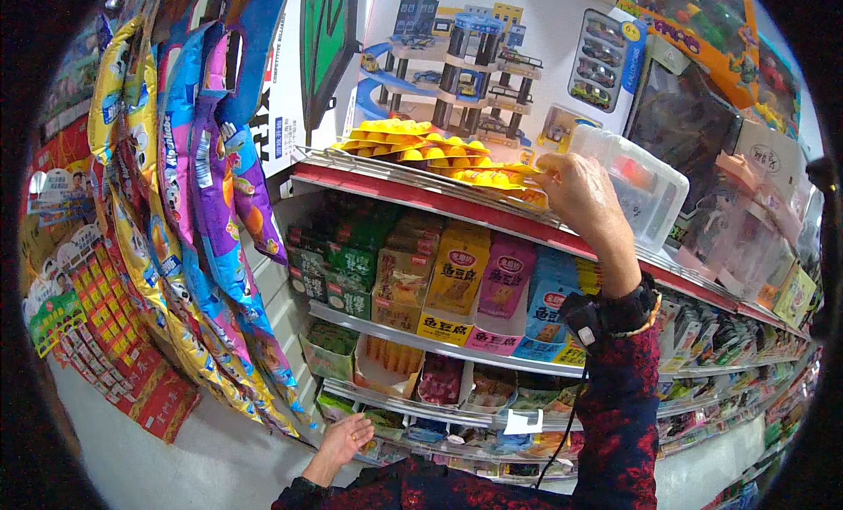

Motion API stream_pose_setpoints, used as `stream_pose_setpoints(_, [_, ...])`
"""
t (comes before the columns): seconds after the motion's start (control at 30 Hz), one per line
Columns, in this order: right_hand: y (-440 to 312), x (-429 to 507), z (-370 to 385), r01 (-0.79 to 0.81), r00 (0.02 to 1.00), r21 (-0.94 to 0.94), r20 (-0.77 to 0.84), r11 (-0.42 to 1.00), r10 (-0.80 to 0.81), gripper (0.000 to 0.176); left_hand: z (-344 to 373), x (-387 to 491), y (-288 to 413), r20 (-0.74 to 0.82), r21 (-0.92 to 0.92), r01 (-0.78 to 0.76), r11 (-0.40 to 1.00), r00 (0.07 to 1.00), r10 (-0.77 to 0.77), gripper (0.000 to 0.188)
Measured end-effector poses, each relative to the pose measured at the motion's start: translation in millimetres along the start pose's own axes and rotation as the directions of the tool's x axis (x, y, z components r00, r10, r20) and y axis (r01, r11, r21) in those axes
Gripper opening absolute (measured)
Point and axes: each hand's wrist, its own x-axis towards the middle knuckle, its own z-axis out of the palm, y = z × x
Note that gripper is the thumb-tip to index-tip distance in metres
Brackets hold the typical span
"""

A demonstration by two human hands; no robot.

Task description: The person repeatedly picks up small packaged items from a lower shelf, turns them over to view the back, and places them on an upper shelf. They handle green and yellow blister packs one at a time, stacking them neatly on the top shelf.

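Note:
My right hand reaches up to the top shelf, its fingers pinching the right end of a yellow blister pack with round yellow bumps. Several more yellow packs lie stacked to its left, behind the low wire rail. Just right of that hand stands a clear plastic bin with a small reddish thing inside. Low down, my left hand holds nothing and has its palm turned partly up. It is in front of the lower shelves' left end; I cannot tell whether it touches anything.
A boxed toy parking garage backs the top shelf. Below stand display cartons of snack packets, including pink ones. Long strips of puffed bags hang on the left. A dark cable hangs beside my right sleeve.

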Motion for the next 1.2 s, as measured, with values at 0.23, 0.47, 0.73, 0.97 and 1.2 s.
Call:
stream_pose_setpoints(0.23, [2.6,-1.6,9.4,0.068,0.956,-0.216,-0.264,0.974,-0.125,0.01,0.2,-11.3,-8.4,0.023,0.055,-0.051,0.997,0.998,0.05,0.03])
stream_pose_setpoints(0.47, [-2.2,-10.4,4.1,0.009,0.881,-0.266,-0.454,0.964,-0.134,0.01,4.5,-20.7,-21.1,0.021,0.07,-0.058,0.996,0.998,0.056,0.029])
stream_pose_setpoints(0.73, [-7.1,-17.4,-19.0,-0.07,0.751,-0.117,-0.66,0.991,-0.025,0.006,31.7,-45.1,-28.1,0.073,0.167,-0.084,0.982,0.995,0.072,0.03])
stream_pose_setpoints(0.97, [-14.9,-115.8,-43.7,-0.001,0.92,0.799,-0.235,0.601,0.314,0.017,91.2,-92.3,5.4,0.259,0.441,-0.343,0.829,0.933,0.248,0.038])
stream_pose_setpoints(1.2, [-45.7,-207.8,8.4,-0.298,0.937,0.953,0.303,-0.053,0.174,0.015,154.3,-137.7,28.5,0.593,0.206,-0.546,0.812,0.73,0.34,0.048])
